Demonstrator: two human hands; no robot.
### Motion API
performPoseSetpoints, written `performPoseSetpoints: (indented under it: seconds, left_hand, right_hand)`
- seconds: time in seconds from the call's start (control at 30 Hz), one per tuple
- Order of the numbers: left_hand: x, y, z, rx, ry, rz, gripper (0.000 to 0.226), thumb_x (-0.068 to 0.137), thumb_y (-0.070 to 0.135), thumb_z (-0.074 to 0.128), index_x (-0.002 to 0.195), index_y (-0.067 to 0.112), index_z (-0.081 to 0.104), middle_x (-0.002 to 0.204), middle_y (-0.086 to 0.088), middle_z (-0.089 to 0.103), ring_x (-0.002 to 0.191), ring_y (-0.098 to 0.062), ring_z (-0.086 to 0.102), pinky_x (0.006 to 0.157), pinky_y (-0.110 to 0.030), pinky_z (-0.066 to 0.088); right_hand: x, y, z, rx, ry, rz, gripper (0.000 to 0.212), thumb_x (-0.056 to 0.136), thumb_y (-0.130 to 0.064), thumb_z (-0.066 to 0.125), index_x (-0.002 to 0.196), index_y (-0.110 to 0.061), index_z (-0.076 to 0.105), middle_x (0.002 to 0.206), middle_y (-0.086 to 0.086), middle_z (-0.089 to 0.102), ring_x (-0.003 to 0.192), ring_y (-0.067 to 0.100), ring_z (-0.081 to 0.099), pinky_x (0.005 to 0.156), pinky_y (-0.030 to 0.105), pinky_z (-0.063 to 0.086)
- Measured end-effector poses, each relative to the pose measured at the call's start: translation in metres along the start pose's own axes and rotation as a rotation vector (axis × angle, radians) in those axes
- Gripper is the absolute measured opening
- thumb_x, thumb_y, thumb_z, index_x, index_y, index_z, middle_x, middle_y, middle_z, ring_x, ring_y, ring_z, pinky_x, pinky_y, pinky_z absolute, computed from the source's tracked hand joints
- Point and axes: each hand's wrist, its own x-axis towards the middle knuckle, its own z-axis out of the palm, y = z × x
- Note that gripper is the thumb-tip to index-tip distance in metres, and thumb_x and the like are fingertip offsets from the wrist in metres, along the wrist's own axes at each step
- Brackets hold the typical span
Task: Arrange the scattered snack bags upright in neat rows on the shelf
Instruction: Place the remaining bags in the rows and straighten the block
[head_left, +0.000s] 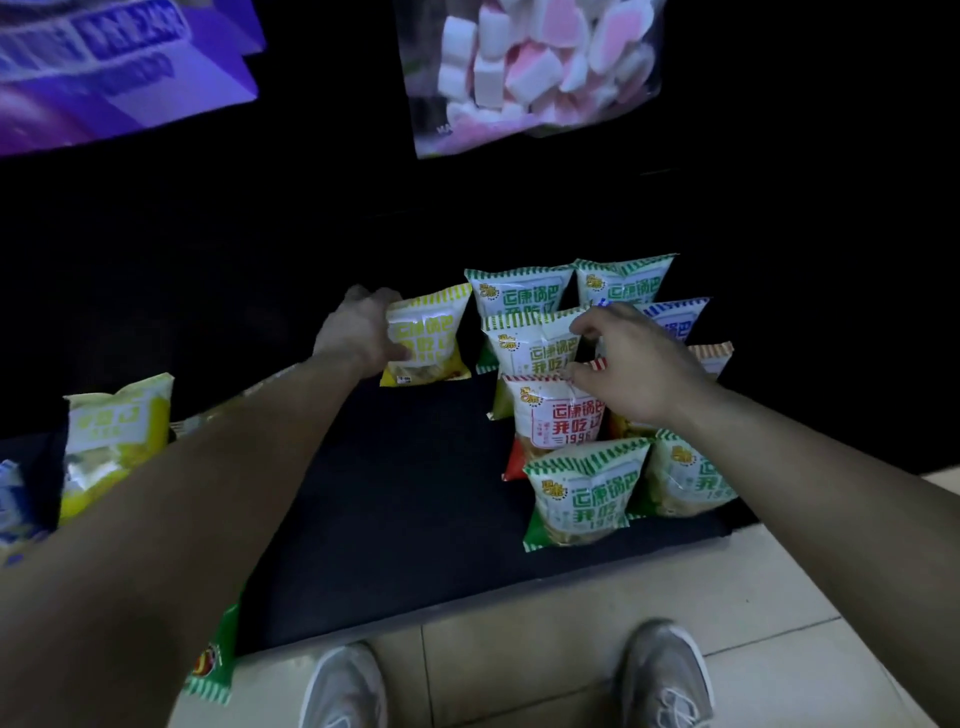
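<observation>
Standing at the bottom edge, two grey shoes (343, 686) rest on pale floor tiles (571, 649), both cut off by the frame. Just beyond them lies the dark shelf (405, 493), its back half lost in shadow. A green bag (215, 654) hangs over the shelf's front left corner, mostly hidden under the left forearm. At far left a yellow bag (117, 441) stands tilted, and a blue-and-white one (13, 504) beside it is cut off by the frame edge.

On the right the bags stand upright in rows: a green-striped bag (584, 493) nearest, a second one (691, 480) just right of it partly behind the right forearm, then a red bag (553, 421), then another green one (535, 343). The right hand (634, 364) hovers over this cluster with fingers curled, pinching the red bag's top seam between thumb and forefinger; it covers most of an orange-striped bag (714, 356) and a blue bag (672, 317). Two more green bags (519, 291) stand in the back row.

Left of the rows, apart from them, the left hand (358, 332) grips the side of a yellow-striped bag (428, 338), holding it upright on the shelf.

Above, blurred, hang a clear bag of pink and white marshmallows (530, 67) and a purple box (119, 67).
</observation>
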Motion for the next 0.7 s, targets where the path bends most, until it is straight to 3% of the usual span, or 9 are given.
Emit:
performPoseSetpoints:
  seconds: [0.1, 0.23, 0.47, 0.7]
  left_hand:
    - [-0.005, 0.003, 0.008, 0.087, 0.093, -0.007, 0.078, 0.07, 0.035, 0.086, 0.135, 0.023, 0.045, 0.128, -0.009, 0.046, 0.112, -0.033, 0.053, 0.083, -0.048, 0.052]
    - [-0.013, 0.008, 0.012, 0.223, 0.171, 0.027, 0.078, 0.072, 0.04, 0.083, 0.135, 0.02, 0.043, 0.13, -0.012, 0.044, 0.114, -0.035, 0.049, 0.081, -0.048, 0.05]
    - [-0.04, 0.012, -0.039, 0.196, 0.074, 0.05, 0.08, 0.077, 0.047, 0.077, 0.143, 0.022, 0.039, 0.137, -0.008, 0.045, 0.125, -0.03, 0.045, 0.095, -0.045, 0.047]
    - [-0.145, -0.021, -0.128, 0.213, -0.073, 0.025, 0.071, 0.079, 0.048, 0.072, 0.14, 0.023, 0.046, 0.134, -0.008, 0.048, 0.121, -0.028, 0.052, 0.098, -0.044, 0.048]
  right_hand:
    - [-0.003, -0.002, 0.002, -0.008, -0.021, 0.001, 0.05, 0.094, -0.043, 0.061, 0.138, -0.024, 0.047, 0.136, 0.001, 0.046, 0.12, 0.024, 0.052, 0.095, 0.042, 0.047]
    - [-0.007, -0.006, 0.003, -0.018, -0.049, 0.006, 0.048, 0.094, -0.043, 0.06, 0.137, -0.024, 0.048, 0.134, 0.0, 0.046, 0.12, 0.023, 0.051, 0.095, 0.041, 0.046]
    - [-0.016, -0.034, -0.019, -0.065, -0.077, -0.015, 0.055, 0.093, -0.043, 0.061, 0.142, -0.024, 0.044, 0.143, 0.003, 0.04, 0.128, 0.027, 0.046, 0.097, 0.044, 0.045]
    - [-0.049, -0.115, -0.055, -0.08, -0.11, -0.12, 0.058, 0.092, -0.041, 0.062, 0.143, -0.021, 0.044, 0.141, 0.007, 0.041, 0.13, 0.031, 0.043, 0.096, 0.042, 0.043]
